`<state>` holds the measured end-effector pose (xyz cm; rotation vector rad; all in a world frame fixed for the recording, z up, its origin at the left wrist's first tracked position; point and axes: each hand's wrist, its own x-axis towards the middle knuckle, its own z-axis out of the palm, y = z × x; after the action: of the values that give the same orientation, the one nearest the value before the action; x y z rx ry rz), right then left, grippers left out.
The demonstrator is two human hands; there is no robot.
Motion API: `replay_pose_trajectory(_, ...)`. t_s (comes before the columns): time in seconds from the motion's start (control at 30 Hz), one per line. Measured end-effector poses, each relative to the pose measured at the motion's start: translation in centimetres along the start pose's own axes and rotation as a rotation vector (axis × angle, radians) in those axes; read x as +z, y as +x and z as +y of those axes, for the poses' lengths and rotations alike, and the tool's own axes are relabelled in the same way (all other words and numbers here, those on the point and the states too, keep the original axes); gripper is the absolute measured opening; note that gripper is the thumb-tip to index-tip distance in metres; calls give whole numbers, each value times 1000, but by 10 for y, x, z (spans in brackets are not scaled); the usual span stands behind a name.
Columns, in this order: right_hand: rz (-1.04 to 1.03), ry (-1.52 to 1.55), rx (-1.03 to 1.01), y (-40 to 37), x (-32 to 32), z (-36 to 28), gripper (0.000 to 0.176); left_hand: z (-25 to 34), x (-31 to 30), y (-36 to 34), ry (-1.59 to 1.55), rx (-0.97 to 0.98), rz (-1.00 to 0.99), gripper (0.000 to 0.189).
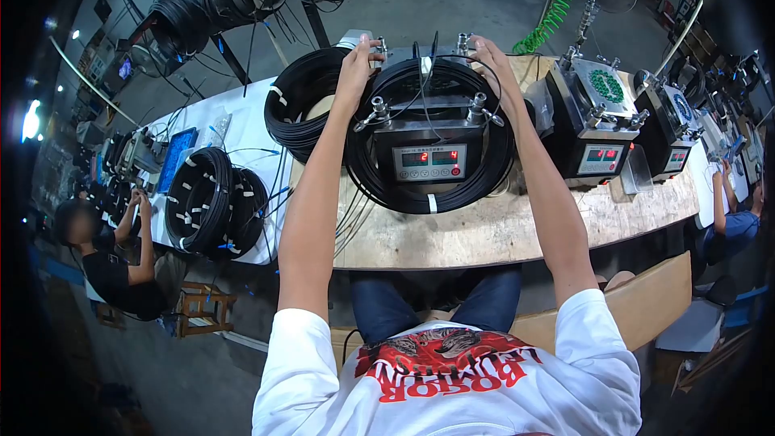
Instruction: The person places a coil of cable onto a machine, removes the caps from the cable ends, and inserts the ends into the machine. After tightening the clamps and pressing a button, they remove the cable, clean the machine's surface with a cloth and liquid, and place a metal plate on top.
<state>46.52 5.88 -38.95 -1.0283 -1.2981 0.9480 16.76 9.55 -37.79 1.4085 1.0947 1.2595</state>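
In front of me stands a machine with a dark body and a red-lit display panel (pixel 429 163). A large coil of black cable (pixel 432 203) lies around it, bound with white ties. My left hand (pixel 355 74) reaches to the machine's back left corner, its fingers curled at a metal clamp knob (pixel 382 46). At the back right corner, my right hand (pixel 495 64) has its fingers bent at a matching clamp knob (pixel 463 42). Two more metal knobs (pixel 478 102) are at the front corners. Thin cable ends loop over the top of the machine.
Another black cable coil (pixel 282 117) sits left of the machine; further coils (pixel 198 202) lie beyond. At right stand two similar machines, one with a green ring of parts (pixel 605 85). A green spiral hose (pixel 550 16) hangs behind. Co-workers (pixel 121 262) sit at both sides.
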Motion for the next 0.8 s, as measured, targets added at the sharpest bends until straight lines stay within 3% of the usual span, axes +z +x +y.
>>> replay_pose_trajectory(0.1,2,-3,-63,2,0,6,53,3,1,-2,21,4,-9,70)
replay_pose_trajectory(0.7,19,27,43,-6,2,-9,57,8,2,-5,33,-2,-14,72)
replay_pose_trajectory(0.8,38,-2,-72,0,2,0,56,7,1,-3,17,20,-63,73)
